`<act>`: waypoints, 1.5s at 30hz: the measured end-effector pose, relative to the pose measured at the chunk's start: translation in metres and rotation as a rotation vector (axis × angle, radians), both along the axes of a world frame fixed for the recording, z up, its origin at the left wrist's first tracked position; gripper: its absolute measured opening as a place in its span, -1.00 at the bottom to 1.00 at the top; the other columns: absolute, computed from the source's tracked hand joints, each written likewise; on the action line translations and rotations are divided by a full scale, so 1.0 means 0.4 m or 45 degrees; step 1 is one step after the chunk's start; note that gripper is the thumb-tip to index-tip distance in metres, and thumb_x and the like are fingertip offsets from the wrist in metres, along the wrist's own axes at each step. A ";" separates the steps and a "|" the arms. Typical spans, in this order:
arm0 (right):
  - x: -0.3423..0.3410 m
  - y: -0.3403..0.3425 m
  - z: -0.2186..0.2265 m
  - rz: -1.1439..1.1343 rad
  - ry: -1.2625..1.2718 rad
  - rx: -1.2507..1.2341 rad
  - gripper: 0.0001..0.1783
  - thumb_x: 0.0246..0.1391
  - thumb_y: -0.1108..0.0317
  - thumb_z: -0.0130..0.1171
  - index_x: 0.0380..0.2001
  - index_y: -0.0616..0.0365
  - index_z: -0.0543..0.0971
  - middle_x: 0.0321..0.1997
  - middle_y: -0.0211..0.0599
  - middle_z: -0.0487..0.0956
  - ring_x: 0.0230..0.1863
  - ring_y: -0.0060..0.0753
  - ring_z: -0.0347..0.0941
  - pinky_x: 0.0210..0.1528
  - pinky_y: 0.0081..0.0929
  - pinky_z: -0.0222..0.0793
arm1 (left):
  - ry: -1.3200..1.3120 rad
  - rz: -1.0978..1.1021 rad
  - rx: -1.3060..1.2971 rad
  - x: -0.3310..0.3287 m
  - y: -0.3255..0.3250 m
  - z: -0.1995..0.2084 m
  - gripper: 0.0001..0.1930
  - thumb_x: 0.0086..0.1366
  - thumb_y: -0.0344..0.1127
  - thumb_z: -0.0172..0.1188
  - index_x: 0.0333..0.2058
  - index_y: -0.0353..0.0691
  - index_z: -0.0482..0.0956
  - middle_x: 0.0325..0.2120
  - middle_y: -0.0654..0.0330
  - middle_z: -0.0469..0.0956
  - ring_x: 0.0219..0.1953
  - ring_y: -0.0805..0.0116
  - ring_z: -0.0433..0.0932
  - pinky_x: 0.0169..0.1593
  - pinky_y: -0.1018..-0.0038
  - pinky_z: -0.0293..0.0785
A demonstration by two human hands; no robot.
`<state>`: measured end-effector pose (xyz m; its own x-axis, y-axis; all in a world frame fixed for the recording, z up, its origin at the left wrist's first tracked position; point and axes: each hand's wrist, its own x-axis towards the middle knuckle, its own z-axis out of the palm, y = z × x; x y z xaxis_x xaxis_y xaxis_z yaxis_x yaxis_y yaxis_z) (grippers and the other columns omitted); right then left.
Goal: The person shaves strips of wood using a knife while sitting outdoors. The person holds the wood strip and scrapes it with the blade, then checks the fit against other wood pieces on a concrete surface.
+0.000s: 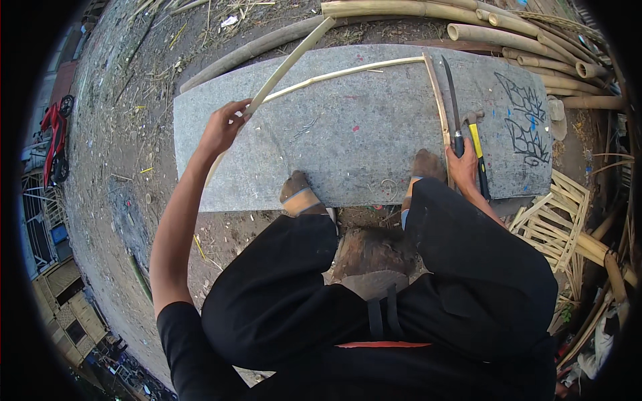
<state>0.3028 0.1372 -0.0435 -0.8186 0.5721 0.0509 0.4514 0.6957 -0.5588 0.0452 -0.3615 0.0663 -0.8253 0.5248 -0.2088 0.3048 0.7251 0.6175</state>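
My left hand (227, 127) is raised over the left part of a grey slab (374, 154), its fingers closed round a long pale bamboo strip (289, 68). This strip slants up and away to the right, and its lower end shows past my wrist. At the slab's right side, my right hand (463, 168) is closed round the black handle of a long-bladed knife (450, 93), whose blade points away from me. Just right of it lies a hammer (476, 137) with a yellow and black handle. A flat bamboo stick (436, 97) runs along the knife's left.
Another thin bamboo strip (348, 71) lies across the slab's far side. Bamboo poles (515, 39) are piled at far right, a slatted bamboo frame (552, 220) at near right. My feet rest on the slab's near edge, a log (374, 250) between my legs. A red motorcycle (56, 140) stands far left.
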 end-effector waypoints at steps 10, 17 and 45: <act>0.010 -0.042 0.011 -0.170 0.090 -0.505 -0.84 0.10 0.42 0.16 -0.26 0.25 0.50 -0.36 -0.27 0.56 -0.30 -0.37 0.50 -0.18 -0.39 0.38 | 0.434 -0.294 -0.043 -0.153 0.324 -0.249 -0.65 0.42 -0.23 -0.06 0.11 -0.08 0.49 -0.22 0.01 0.47 -0.11 0.00 0.43 -0.01 0.17 0.40; 0.030 -0.037 0.005 -0.147 0.034 -0.518 -0.87 0.10 0.44 0.18 -0.29 0.25 0.50 -0.36 -0.27 0.54 -0.30 -0.38 0.48 -0.17 -0.38 0.38 | 0.461 -0.248 -0.077 -0.127 0.398 -0.318 -0.57 0.41 -0.02 0.00 0.17 0.01 0.46 -0.22 0.07 0.44 -0.07 0.08 0.45 -0.01 0.24 0.45; 0.032 -0.050 0.005 -0.102 0.039 -0.453 -0.87 0.10 0.43 0.17 -0.31 0.25 0.49 -0.38 -0.30 0.55 -0.31 -0.46 0.46 -0.19 -0.43 0.37 | 0.549 -0.038 -0.190 -0.110 0.478 -0.364 -0.50 0.28 -0.02 0.20 0.20 0.28 0.44 -0.25 0.12 0.39 -0.17 0.18 0.43 -0.08 0.23 0.36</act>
<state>0.3156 0.1173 -0.0417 -0.7717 0.6207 -0.1388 0.4757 0.4184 -0.7737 0.0011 -0.1704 -0.0791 -0.8385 0.5396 0.0757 0.5331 0.7835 0.3193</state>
